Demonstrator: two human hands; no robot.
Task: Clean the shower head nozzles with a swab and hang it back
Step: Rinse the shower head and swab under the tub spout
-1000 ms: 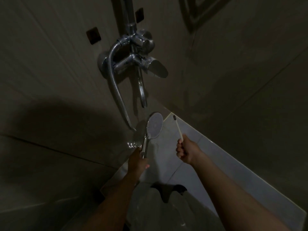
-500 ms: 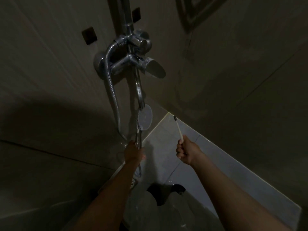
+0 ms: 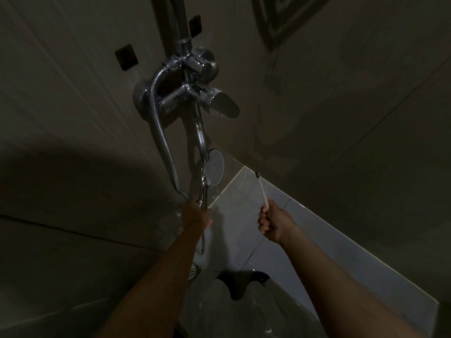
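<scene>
The left hand [image 3: 197, 215] is wrapped around the chrome handle of the shower head [image 3: 214, 167], which it holds upright in front of the wall [image 3: 73, 118], its round face turned to the right. The head sits just beside the lower end of the spout [image 3: 200, 135] that hangs from the mixer [image 3: 190, 93]; whether the two touch is hard to tell in the dim light. The hose [image 3: 161, 132] loops down from the mixer on the left and curves in close to the left hand. The right hand [image 3: 271, 224] is fisted around the swab [image 3: 262, 189], whose dark tip points up and left, clear of the shower head, with open floor [image 3: 244, 203] showing between them. The two hands are well apart. The floor's pale edge runs diagonally along the base of the right wall. A drain [image 3: 192, 270] shows low beside the left forearm, and the space above the mixer holds only the riser pipe [image 3: 179, 18].
</scene>
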